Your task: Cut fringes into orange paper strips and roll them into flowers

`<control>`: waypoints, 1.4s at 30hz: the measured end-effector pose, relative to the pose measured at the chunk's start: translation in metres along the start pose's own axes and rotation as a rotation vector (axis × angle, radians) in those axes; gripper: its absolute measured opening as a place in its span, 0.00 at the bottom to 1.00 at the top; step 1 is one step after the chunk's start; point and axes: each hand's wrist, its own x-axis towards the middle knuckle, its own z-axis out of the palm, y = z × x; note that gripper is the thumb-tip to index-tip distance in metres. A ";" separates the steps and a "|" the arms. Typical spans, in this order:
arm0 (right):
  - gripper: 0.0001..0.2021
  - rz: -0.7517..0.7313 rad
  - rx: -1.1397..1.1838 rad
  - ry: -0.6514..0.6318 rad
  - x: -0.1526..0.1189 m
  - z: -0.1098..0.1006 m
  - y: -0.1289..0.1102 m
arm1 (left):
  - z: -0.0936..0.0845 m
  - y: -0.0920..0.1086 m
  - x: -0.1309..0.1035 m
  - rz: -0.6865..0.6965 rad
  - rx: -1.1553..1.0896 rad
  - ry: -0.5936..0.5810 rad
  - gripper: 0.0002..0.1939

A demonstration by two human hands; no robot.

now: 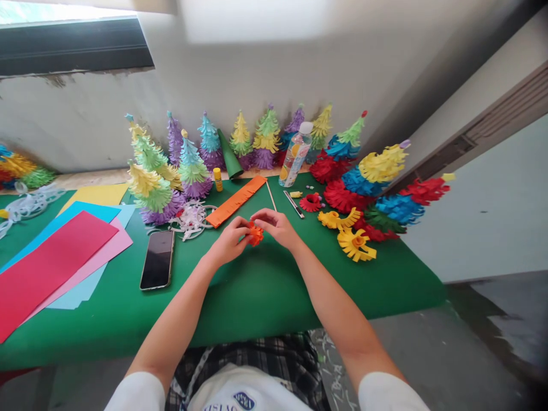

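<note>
A small orange fringed paper ring [256, 234], curled like a flower, is between my two hands above the green tabletop. My left hand [233, 240] pinches its left side. Curled round its upper right side are the fingers of my right hand [277, 226], touching the petals. Just beyond lies an orange paper strip [237, 201] with cut edges. A thin white stick [272, 195] rests behind my right hand, and a craft knife [294, 204] lies to its right. Near the knife sits a red fringed ring [311, 202].
Paper trees [268, 140] line the wall behind a water bottle [295, 155], a glue stick [218, 179] and a green cone [230, 155]. A phone [157, 260], paper scraps [192, 219] and coloured sheets [55, 257] lie left. Yellow fringed rings [357, 245] lie right.
</note>
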 end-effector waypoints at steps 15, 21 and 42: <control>0.07 -0.357 -0.353 -0.113 -0.003 0.004 0.004 | 0.000 -0.007 0.002 -0.120 -0.062 0.199 0.07; 0.05 -0.409 -0.383 -0.126 -0.003 0.004 0.005 | 0.002 -0.009 0.001 -0.161 -0.194 0.243 0.07; 0.03 -0.345 -0.243 0.465 -0.054 -0.008 -0.014 | -0.002 -0.013 0.004 -0.274 -0.348 0.465 0.07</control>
